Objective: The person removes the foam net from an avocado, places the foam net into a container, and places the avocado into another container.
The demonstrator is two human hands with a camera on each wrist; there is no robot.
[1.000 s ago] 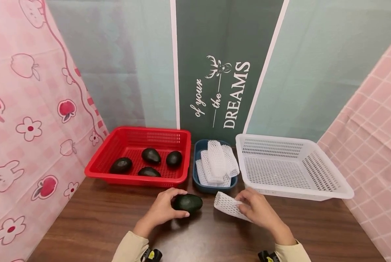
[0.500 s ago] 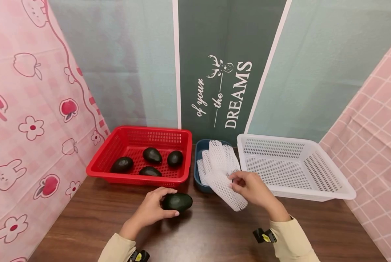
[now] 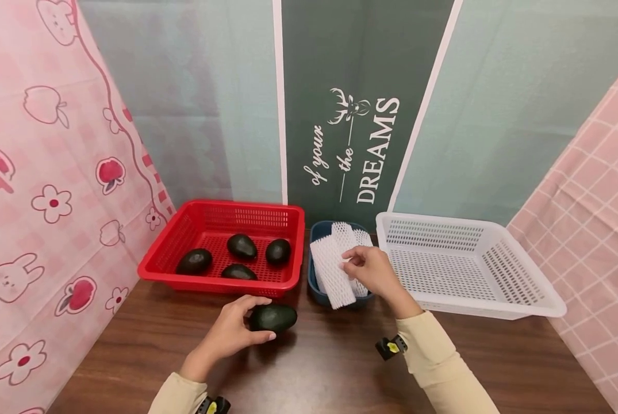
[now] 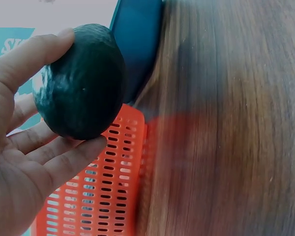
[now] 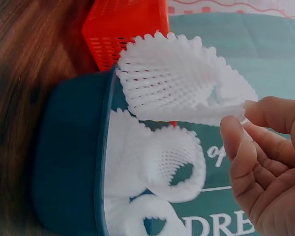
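Observation:
In front of the red basket, my left hand (image 3: 232,329) grips a dark green avocado (image 3: 273,318). The left wrist view shows that avocado (image 4: 86,83) between thumb and fingertips, close over the table. My right hand (image 3: 372,269) pinches the edge of a white foam net sleeve (image 3: 332,270) above the blue bin (image 3: 316,296). Seen from the right wrist, this sleeve (image 5: 172,81) gapes at its end, with thumb and forefinger on its side. More foam net sleeves (image 5: 174,164) lie in the bin below it.
At the left stands a red basket (image 3: 156,276) with several avocados (image 3: 241,246) in it. A white basket (image 3: 474,307) stands to the right of the blue bin. Fabric hangs behind and at both sides of the brown wooden table (image 3: 319,368).
My right hand has carried the foam net sleeve from the table front up and left over the blue bin. My left hand has shifted slightly left, still gripping the avocado.

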